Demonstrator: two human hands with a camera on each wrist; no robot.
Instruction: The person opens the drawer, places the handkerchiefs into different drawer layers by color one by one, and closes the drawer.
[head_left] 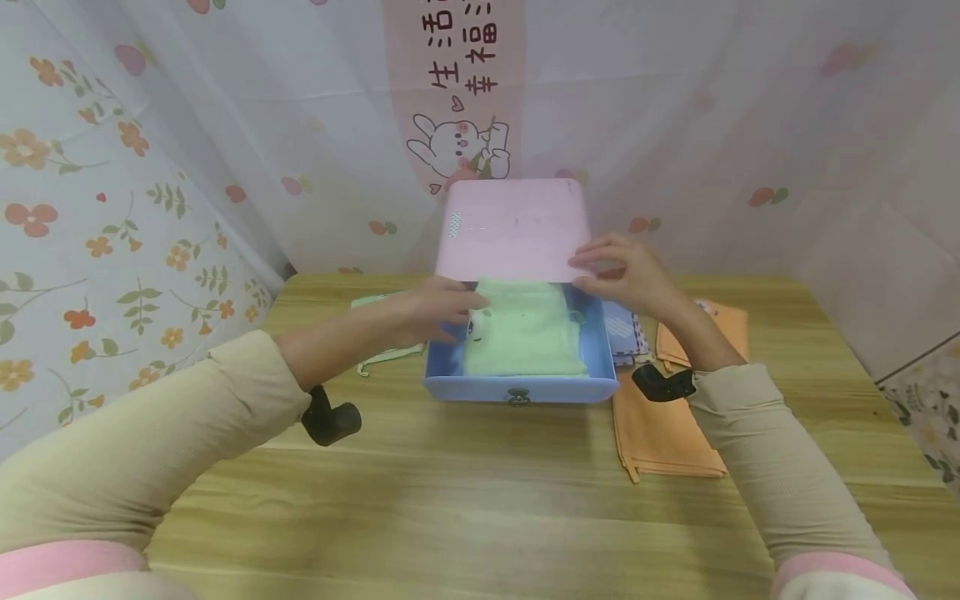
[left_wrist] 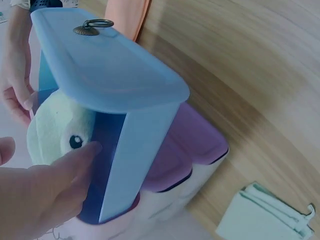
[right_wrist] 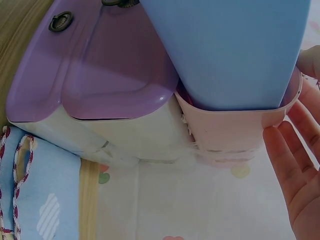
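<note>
A blue drawer [head_left: 465, 388] stands pulled out of a small cabinet with a pink top [head_left: 517, 229]. Inside it lies a pale green towel [head_left: 525, 333] with an animal face; its dark eye shows in the left wrist view. My left hand [head_left: 441, 302] reaches over the drawer's left side, fingers extended at the towel [left_wrist: 52, 125]. Whether they touch it I cannot tell. My right hand [head_left: 626, 271] rests its fairly straight fingertips against the right edge of the pink casing [right_wrist: 230, 127].
Below the blue drawer are two purple drawers [right_wrist: 115, 55] with metal pulls. A folded green cloth [left_wrist: 262, 215] lies left of the cabinet. To the right lie blue cloths [head_left: 622, 329] and orange cloths [head_left: 667, 429]. A printed curtain [head_left: 675, 108] hangs behind the wooden table [head_left: 480, 500].
</note>
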